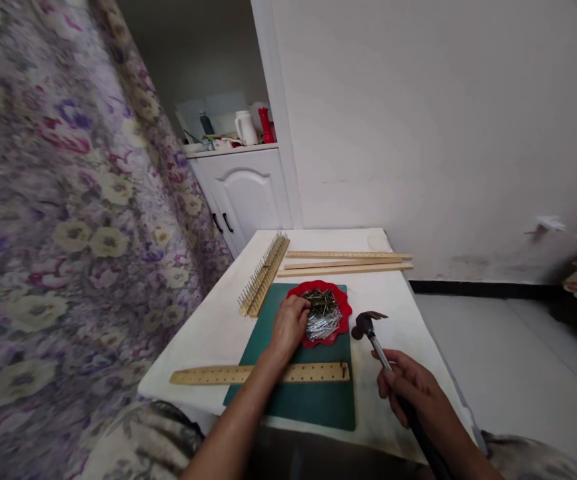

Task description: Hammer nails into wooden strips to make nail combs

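A scalloped red plate holds a pile of nails, dark brassy ones at the back and silvery ones in front. My left hand reaches over the plate's left rim, its fingers curled together at the nails; whatever they pinch is hidden. My right hand grips a claw hammer by its shaft, the head raised to the right of the plate. Under my left forearm lies a wooden strip with rows of holes. A dark nail or two stand at its right end.
A green mat lies under the plate and part of the strip. Strips studded with upright nails rest at the table's left. Several bare wooden strips lie across the back of the white table. A flowered curtain hangs at left.
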{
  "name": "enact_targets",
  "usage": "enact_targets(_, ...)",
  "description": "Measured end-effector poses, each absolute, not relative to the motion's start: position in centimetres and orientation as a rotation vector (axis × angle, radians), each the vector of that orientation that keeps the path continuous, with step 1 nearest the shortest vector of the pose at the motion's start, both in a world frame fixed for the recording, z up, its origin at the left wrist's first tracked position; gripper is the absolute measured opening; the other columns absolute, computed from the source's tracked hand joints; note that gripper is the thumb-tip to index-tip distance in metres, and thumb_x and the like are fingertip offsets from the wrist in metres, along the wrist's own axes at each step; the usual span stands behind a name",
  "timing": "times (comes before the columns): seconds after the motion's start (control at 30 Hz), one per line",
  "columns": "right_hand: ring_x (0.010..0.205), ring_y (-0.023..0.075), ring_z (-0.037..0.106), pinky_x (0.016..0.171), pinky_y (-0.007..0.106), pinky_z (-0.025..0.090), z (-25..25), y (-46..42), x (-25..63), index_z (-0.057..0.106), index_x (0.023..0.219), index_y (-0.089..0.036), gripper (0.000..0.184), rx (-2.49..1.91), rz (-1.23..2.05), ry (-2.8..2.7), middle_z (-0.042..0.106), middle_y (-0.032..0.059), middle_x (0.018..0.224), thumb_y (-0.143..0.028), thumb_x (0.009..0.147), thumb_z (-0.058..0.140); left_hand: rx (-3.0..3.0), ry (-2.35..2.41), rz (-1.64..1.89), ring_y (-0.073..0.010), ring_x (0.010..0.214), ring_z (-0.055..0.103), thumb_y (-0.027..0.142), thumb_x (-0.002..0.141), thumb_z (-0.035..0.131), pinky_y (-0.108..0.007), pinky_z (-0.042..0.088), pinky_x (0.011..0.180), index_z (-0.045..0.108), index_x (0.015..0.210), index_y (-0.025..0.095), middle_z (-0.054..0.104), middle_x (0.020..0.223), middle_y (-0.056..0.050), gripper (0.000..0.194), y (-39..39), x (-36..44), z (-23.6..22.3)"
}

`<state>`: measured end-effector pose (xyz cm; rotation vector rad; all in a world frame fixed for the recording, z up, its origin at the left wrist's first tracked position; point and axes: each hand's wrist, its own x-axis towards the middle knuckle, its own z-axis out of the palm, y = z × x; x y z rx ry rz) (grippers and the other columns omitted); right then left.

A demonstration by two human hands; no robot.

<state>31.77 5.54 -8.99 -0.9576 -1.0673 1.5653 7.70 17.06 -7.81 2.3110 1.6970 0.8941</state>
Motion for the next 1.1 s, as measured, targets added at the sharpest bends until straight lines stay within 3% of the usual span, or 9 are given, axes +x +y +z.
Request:
enact_targets(0.23,0.03,0.0031,0.037,0.035,0.019,0.016,-8.8,5.8,31.5,0.053,0.104,-0.018,0.032,-0.977,1.576,-1.03,0.059,-0.0038,0.063,-0.04,0.082,0.058,2.331,1.784,0.792,-0.0195,0.087,0.058,0.011,0.08,0.053,-0.031,0.044,0.079,0.066,0.095,0.019,0.063,0.092,-0.006,0.022,20.5,7.4,-7.5)
enact_targets(0.47,0.03,0.0036,0.037,0.036,0.02,0.017,-8.8,5.8,31.3,0.053,0.104,-0.018,0.032,-1.021,1.581,-1.022,0.059,-0.0042,0.063,-0.04,0.082,0.058,2.383,1.716,0.745,-0.0199,0.083,0.059,0.015,0.079,0.056,-0.028,0.043,0.071,0.068,0.085,0.021,0.065,0.087,-0.005,0.015,21.7,7.5,-8.6)
enact_targets(0.63,0.029,0.0035,0.038,0.036,0.019,0.017,-9.2,6.0,31.5,0.054,0.104,-0.018,0.033,-1.014,1.568,-1.037,0.06,-0.0039,0.063,-0.041,0.081,0.059,2.337,1.692,0.836,-0.0178,0.082,0.059,0.015,0.079,0.056,-0.027,0.043,0.074,0.066,0.083,0.02,0.065,0.088,-0.003,0.012,21.2,7.0,-8.3)
enact_targets(0.77,0.031,0.0036,0.038,0.037,0.02,0.019,-9.0,5.9,31.5,0.054,0.105,-0.017,0.031,-1.013,1.523,-1.045,0.059,-0.0036,0.063,-0.037,0.082,0.058,2.126,1.59,1.089,-0.0147,0.075,0.059,0.02,0.081,0.053,-0.024,0.044,0.07,0.062,0.079,0.019,0.064,0.08,-0.001,0.009,19.1,6.3,-7.3)
enact_targets(0.9,0.032,0.0044,0.04,0.037,0.02,0.022,-8.9,5.9,31.6,0.055,0.103,-0.018,0.028,-1.018,1.474,-1.081,0.06,-0.0036,0.063,-0.037,0.083,0.056,1.726,1.392,1.256,-0.0136,0.066,0.061,0.029,0.083,0.052,-0.023,0.047,0.063,0.058,0.088,0.018,0.064,0.073,0.0,0.014,14.8,6.3,-7.3)
enact_targets(1.1,0.033,0.0058,0.041,0.036,0.021,0.026,-9.1,5.6,31.8,0.055,0.103,-0.018,0.03,-1.048,1.462,-1.095,0.06,-0.0039,0.063,-0.038,0.08,0.059,1.738,1.367,1.142,-0.0119,0.065,0.06,0.027,0.083,0.052,-0.02,0.046,0.062,0.059,0.087,0.017,0.064,0.072,0.0,0.012,9.2,8.4,-8.8)
